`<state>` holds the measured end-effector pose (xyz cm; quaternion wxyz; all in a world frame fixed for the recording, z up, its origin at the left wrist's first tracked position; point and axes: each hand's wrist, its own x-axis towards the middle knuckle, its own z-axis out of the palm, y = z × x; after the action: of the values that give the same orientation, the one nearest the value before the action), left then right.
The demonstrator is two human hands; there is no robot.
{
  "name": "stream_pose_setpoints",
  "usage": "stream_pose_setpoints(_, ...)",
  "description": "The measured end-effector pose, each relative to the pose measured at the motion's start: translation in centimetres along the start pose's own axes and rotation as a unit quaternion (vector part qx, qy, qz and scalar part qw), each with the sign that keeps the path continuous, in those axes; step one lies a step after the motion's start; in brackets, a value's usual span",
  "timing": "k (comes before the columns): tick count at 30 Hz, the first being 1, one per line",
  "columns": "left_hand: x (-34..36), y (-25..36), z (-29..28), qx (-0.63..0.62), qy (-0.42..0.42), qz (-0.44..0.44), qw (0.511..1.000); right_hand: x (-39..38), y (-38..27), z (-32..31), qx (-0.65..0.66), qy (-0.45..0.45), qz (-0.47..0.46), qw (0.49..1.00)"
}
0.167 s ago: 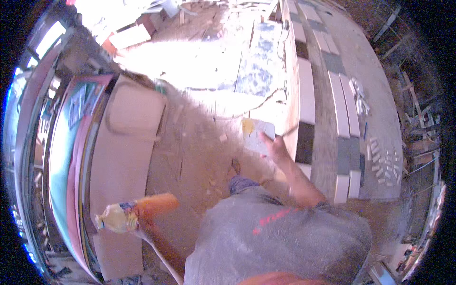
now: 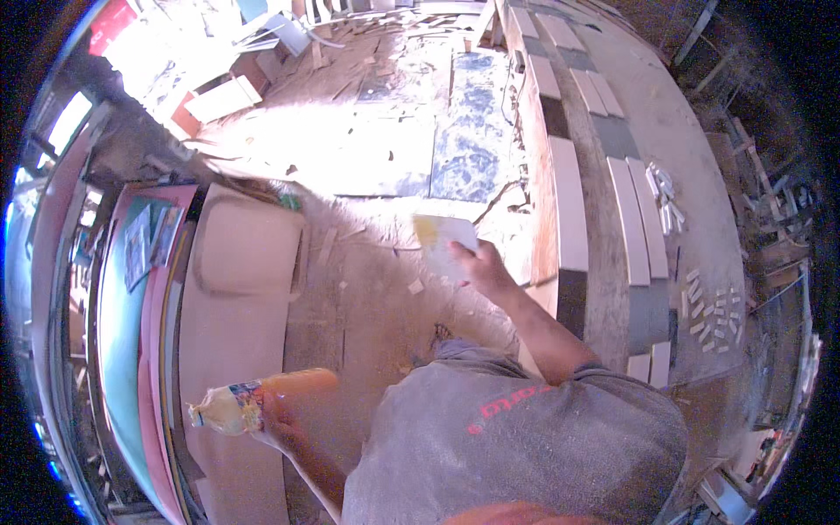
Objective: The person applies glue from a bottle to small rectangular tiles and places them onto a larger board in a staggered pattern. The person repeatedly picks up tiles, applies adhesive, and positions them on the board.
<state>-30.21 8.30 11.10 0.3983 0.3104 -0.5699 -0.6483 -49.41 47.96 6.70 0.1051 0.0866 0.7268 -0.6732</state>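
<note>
Plastic in the left hand (image 2: 282, 423): wrapped around a labelled bottle (image 2: 248, 402), tipped on its side, neck toward the left and orange base toward the right, seen against the floor (image 2: 319, 328) and a tan panel (image 2: 229, 350). In the right hand (image 2: 486, 269), grasping a white flat piece (image 2: 442, 254) with a yellow corner, well forward of the body; too blurred to tell exactly how the fingers lie. Compared with a moment ago, shifted leftward with the piece, so farther from the edge of the tabletop (image 2: 678, 131); no visible change of grip on the bottle. Judged from that, carrying rather than placing, both hands occupied. Along the tabletop, rows of white strips (image 2: 570, 201) and a loose spread of small pale sticks (image 2: 717, 306), untouched by either hand.
</note>
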Motion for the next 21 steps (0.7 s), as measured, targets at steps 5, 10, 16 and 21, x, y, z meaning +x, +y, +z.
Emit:
stream_pose_setpoints(5, 5.6, -1.0, 11.9, -0.078, -0.038, -0.104, 0.991, 9.6, -7.8, 3.3, -0.043, -0.067, -0.074, 0.994)
stream_pose_setpoints(10, 20.1, -12.3, 18.4, -0.123, -0.152, -0.172, 0.966, 20.6, -9.0, 5.5, -0.033, -0.045, -0.116, 0.992)
stream_pose_setpoints(16, 29.7, -12.6, 40.7, -0.037, -0.249, -0.086, 0.964, 29.2, -8.1, -0.8, 0.024, 0.134, -0.01, 0.991)
stream_pose_setpoints(21, 34.8, -12.7, 58.1, 0.015, -0.37, -0.021, 0.929, 32.4, -10.4, -6.3, 0.092, 0.376, 0.014, 0.922)
